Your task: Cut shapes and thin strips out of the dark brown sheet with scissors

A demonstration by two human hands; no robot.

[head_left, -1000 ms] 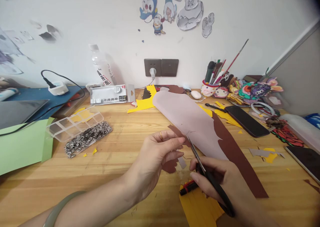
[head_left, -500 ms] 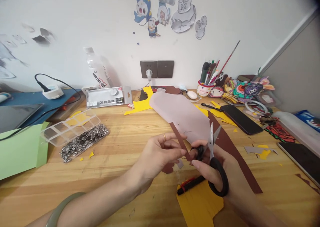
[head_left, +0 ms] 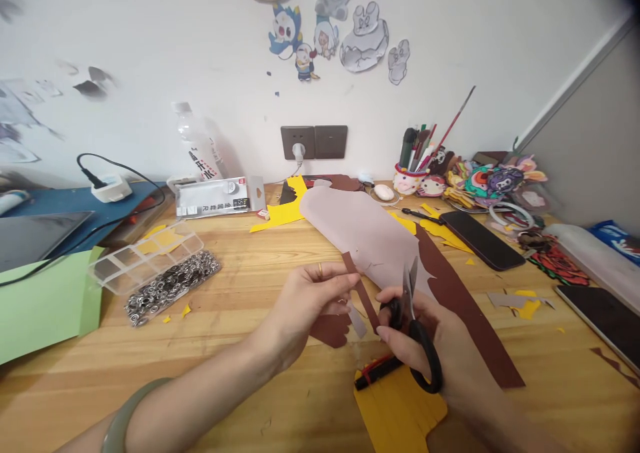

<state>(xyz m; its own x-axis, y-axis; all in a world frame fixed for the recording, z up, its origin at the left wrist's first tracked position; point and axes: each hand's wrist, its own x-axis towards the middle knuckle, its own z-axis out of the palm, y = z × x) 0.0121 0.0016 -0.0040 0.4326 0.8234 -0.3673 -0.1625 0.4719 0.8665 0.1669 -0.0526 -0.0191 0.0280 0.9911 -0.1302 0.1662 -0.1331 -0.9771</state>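
Between my two hands runs a narrow brown strip (head_left: 367,298), thin like paper or sheet craft material. My left hand (head_left: 317,293) pinches it near its upper end with thumb and fingers. My right hand (head_left: 417,340) grips black-handled scissors (head_left: 425,350), blades pointing up and slightly parted, while its thumb and fingertip hold the strip's lower end. Under my left hand lie a brown scrap (head_left: 331,330) and a small grey-lilac scrap (head_left: 357,320). Behind the hands rests a large pale lilac sheet (head_left: 360,223), beside a long brown sheet (head_left: 470,313).
A yellow sheet (head_left: 395,406) with a black pen (head_left: 383,372) lies in front. To the left are a clear box of metal rings (head_left: 173,285) and a green sheet (head_left: 45,300). A phone (head_left: 483,238) and a pen cup (head_left: 407,178) stand right, and a bottle (head_left: 195,143) at the back.
My left hand has slid up the strip, away from my right fingertips, baring more of its length. The scissors have tilted more upright and shifted slightly left. The view has tipped up slightly.
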